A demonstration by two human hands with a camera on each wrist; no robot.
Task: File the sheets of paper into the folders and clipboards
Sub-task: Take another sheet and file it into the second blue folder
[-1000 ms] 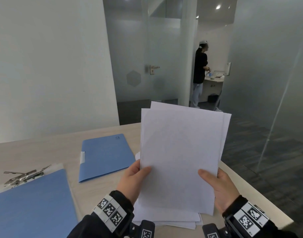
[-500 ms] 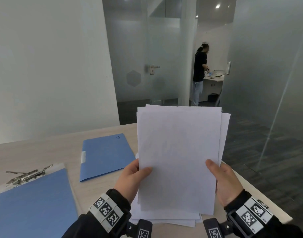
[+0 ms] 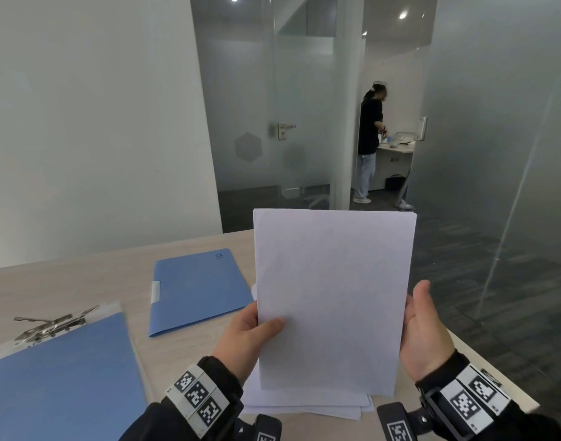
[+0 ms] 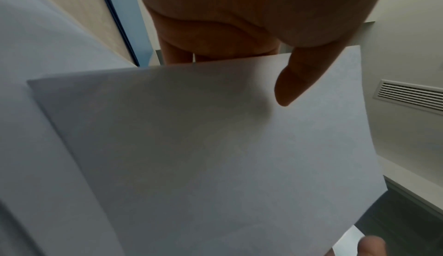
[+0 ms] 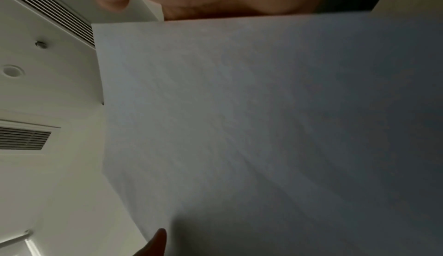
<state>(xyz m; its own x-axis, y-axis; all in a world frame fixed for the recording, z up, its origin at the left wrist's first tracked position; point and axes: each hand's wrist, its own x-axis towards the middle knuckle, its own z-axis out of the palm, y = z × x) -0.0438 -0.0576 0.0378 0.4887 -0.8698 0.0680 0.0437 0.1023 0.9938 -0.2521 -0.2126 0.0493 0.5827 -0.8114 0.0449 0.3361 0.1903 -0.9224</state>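
Note:
I hold a stack of white sheets (image 3: 333, 297) upright above the table, its edges squared. My left hand (image 3: 253, 329) pinches the lower left edge; its thumb (image 4: 294, 84) lies on the front and its fingers are behind. My right hand (image 3: 422, 323) rests its palm against the right edge, thumb straight up beside the paper, fingers hidden behind it. The sheets (image 5: 263, 127) fill the right wrist view. A closed blue folder (image 3: 196, 288) lies to the left. A clipboard (image 3: 59, 377) with a blue cover and a raised metal clip (image 3: 50, 323) lies at near left.
More white sheets (image 3: 304, 402) lie piled on the wooden table (image 3: 82, 281) under the held stack. The table's right edge (image 3: 495, 370) runs close to my right wrist. Beyond are frosted glass walls and a person (image 3: 371, 138) standing at a far desk.
The sheets were fanned and offset; now they are squared into one stack. My right thumb left the front of the paper, and the palm now sits against the right edge.

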